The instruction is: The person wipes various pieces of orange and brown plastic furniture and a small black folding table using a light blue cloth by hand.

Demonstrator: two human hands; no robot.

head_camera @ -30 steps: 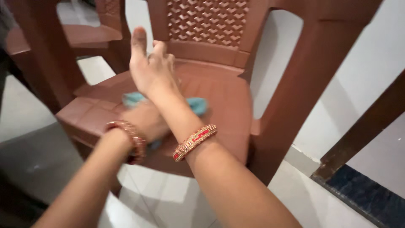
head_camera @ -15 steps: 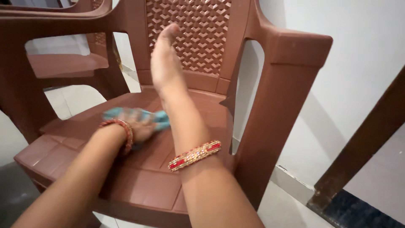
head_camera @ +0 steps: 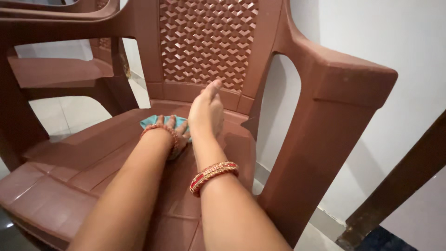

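A brown plastic armchair [head_camera: 116, 167] is seen from above, its slatted seat filling the lower left of the view and its lattice-patterned backrest [head_camera: 204, 42] rising at 12 o'clock. A broad armrest [head_camera: 344, 79] is set at 3 o'clock, against a white wall [head_camera: 395, 37]. A second brown chair [head_camera: 55, 69] is glimpsed at 10 o'clock through the gap under the near chair's other arm, over pale floor tiles [head_camera: 69, 111]. A dark wooden post [head_camera: 399, 186] is cut off by the frame at 4 o'clock.

Both bare forearms are stretched in from 6 o'clock across the seat. The left hand [head_camera: 174, 132] is pressed flat, fingers spread, on a small teal cloth [head_camera: 153, 122] that is bunched on the seat just in front of the backrest; the grip is laid open over the cloth rather than closed around it. The right hand [head_camera: 206, 111] is held just beside it at 1 o'clock, edge-on with fingers together and extended toward the base of the backrest; nothing is held, and whether the seat is touched cannot be told. A red and gold bangle [head_camera: 213, 175] is worn on the right wrist, and a similar bangle [head_camera: 160, 132] on the left.
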